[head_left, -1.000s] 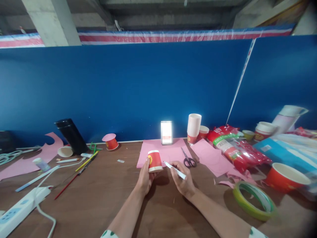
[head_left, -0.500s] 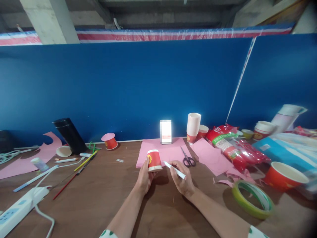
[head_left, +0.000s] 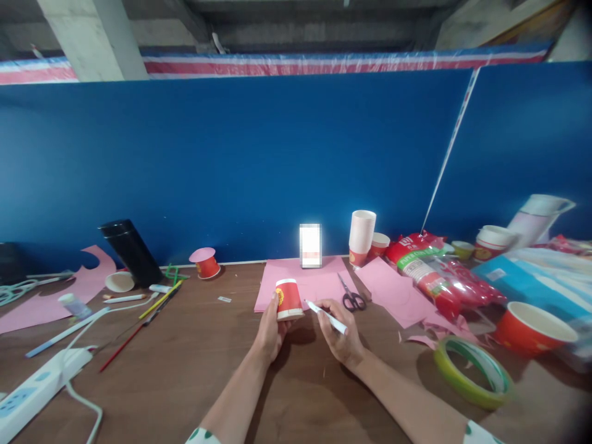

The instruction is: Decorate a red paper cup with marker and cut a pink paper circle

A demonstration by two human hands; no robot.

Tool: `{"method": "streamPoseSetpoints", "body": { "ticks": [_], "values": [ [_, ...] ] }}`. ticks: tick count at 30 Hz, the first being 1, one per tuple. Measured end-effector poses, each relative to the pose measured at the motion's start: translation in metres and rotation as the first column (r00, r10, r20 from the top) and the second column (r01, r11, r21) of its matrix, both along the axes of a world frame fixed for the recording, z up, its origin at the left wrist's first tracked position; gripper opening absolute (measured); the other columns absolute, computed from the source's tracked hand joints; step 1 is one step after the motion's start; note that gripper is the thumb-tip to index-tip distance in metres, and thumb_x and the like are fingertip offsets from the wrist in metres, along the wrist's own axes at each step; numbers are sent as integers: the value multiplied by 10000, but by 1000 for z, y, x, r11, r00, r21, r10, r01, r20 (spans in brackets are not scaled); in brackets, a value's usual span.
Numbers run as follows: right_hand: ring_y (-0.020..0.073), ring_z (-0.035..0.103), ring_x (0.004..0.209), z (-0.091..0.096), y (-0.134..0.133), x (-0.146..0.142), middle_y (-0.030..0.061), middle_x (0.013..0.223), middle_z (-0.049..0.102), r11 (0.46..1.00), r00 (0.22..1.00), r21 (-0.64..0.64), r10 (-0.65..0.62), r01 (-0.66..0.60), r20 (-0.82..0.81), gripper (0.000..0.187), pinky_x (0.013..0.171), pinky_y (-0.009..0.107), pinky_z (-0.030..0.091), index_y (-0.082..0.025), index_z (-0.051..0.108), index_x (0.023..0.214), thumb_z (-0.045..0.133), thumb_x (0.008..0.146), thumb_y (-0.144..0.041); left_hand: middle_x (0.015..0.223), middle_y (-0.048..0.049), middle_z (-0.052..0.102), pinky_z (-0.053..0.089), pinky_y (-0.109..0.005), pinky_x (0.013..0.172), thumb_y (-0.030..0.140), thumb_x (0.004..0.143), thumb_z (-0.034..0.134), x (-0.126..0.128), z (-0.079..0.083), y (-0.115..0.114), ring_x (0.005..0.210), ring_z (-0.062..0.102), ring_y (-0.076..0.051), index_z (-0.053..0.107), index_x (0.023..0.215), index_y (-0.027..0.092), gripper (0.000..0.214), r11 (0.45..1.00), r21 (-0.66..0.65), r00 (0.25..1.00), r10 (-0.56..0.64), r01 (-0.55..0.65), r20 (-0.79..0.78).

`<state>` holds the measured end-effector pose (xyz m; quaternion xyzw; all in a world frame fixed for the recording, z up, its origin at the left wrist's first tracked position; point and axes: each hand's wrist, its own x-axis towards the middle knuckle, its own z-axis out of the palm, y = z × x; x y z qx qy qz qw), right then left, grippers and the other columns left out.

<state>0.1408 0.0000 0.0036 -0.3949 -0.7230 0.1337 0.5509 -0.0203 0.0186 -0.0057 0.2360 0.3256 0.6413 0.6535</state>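
Note:
My left hand (head_left: pixel 269 335) is closed round a red paper cup (head_left: pixel 290 298), which is upside down with its white rim lowest. A yellow emblem shows on the cup's left side. In my right hand (head_left: pixel 341 336) is a white marker (head_left: pixel 329 317), its tip pointing at the cup's lower right side with a small gap between them. Beyond the hands lies a stack of pink paper (head_left: pixel 272 277), and a lit phone (head_left: pixel 310 245) with a blurred screen stands on it. Dark-handled scissors (head_left: pixel 353 300) rest at the paper's right edge.
To the right are stacked paper cups (head_left: pixel 362 234), a red plastic package (head_left: pixel 425 268), a roll of tape (head_left: pixel 472 373) and a red paper bowl (head_left: pixel 534 330). To the left are a black bottle (head_left: pixel 130 254), a pink-topped red cup (head_left: pixel 207 265) and a power strip (head_left: pixel 41 391).

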Motion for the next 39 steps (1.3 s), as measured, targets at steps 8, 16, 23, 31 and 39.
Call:
{"method": "streamPoseSetpoints", "body": {
  "ticks": [8,16,23,31,39],
  "values": [
    [173,615,739,0,0,0,49,801,654,1000,1000,0,6,-6,0,161,708,281,495,-183,615,902,462,888,-229,826,-64,717,530,-299,765,423,788,622,0,1,-1,772,686,-187,592,1060,120,408,1000,5,1000,-4,4,-6],
    [176,610,737,0,0,0,49,800,650,1000,1000,8,9,-9,2,150,722,289,485,-184,611,892,466,887,-220,819,-50,715,523,-289,756,416,788,624,0,1,-1,745,681,-176,589,1062,126,401,1000,22,1000,-3,3,-6],
    [175,605,743,0,0,0,49,806,649,1000,1000,9,19,-19,-3,151,724,293,483,-182,610,903,465,888,-222,812,-58,708,526,-288,734,416,787,623,0,-1,-1,720,676,-174,594,1043,121,392,999,34,1000,-13,13,-21],
    [178,612,748,0,0,1,49,809,654,1000,1000,6,12,-12,8,156,731,294,488,-187,611,902,459,890,-223,841,-63,712,528,-289,745,419,785,626,-1,-2,0,743,681,-176,598,1046,127,392,1000,25,1000,-7,8,-14],
    [175,610,740,0,0,0,48,800,652,1000,1000,17,4,-4,5,153,730,290,491,-190,606,890,458,890,-227,833,-59,716,527,-290,755,432,781,628,-1,-2,0,743,684,-176,598,1058,128,413,1000,14,1000,-3,3,-16]
  ]
}}
